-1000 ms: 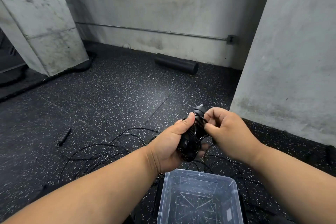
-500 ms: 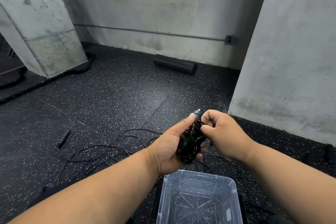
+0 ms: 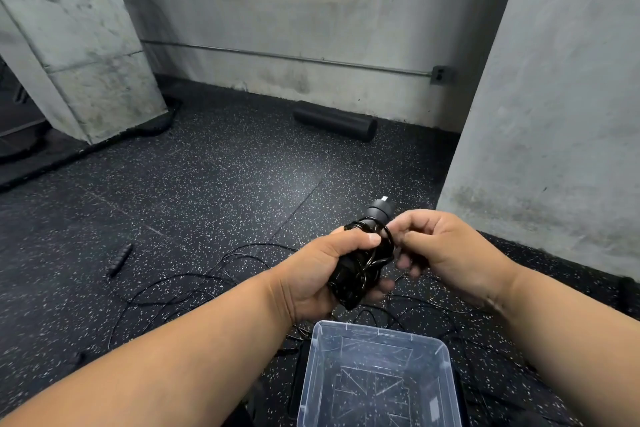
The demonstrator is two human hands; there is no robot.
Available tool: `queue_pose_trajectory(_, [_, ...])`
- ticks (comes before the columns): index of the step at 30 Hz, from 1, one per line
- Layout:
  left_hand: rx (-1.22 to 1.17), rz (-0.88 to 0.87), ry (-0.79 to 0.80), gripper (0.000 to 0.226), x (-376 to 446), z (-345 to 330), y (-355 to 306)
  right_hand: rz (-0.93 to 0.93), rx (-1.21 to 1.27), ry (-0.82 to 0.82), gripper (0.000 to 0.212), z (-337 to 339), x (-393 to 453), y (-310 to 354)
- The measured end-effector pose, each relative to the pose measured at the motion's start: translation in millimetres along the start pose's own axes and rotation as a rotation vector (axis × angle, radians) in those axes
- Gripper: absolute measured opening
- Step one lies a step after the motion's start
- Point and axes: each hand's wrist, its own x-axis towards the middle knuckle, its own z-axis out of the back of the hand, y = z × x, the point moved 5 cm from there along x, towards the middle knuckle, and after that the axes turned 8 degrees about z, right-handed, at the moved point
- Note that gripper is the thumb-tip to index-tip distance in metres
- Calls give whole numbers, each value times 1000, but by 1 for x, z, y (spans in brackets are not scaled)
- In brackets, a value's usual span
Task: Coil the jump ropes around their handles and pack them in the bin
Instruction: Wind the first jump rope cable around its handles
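Observation:
My left hand (image 3: 320, 270) grips a pair of black jump rope handles (image 3: 363, 260) wound with thin black cord, thumb pressed over the coils. The handle tip pokes out toward the upper right. My right hand (image 3: 443, 250) sits just right of the bundle, its fingers pinching the cord at the top of the coil. A clear plastic bin (image 3: 377, 378) stands on the floor directly below my hands, with nothing inside. More thin black jump ropes (image 3: 194, 284) lie tangled loose on the floor behind the bin, one handle (image 3: 119, 258) off to the left.
Black speckled rubber floor (image 3: 225, 184) stretches ahead. A black foam roller (image 3: 334, 120) lies by the back wall. Concrete pillars stand at left (image 3: 79, 45) and right (image 3: 554, 97).
The bundle has tilted so the handle tip shows more to the upper right. My right hand has shifted slightly right and down along the cord; my left thumb curls further over the coils.

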Motion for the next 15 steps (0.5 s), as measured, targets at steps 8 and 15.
queue_pose_trajectory(8, [57,0,-30,60,-5,1,-2,-244,433,-36,14,-6,2,-21])
queue_pose_trajectory(15, [108,21,-72,69,-5,5,2,31,19,-95,21,5,6,-13])
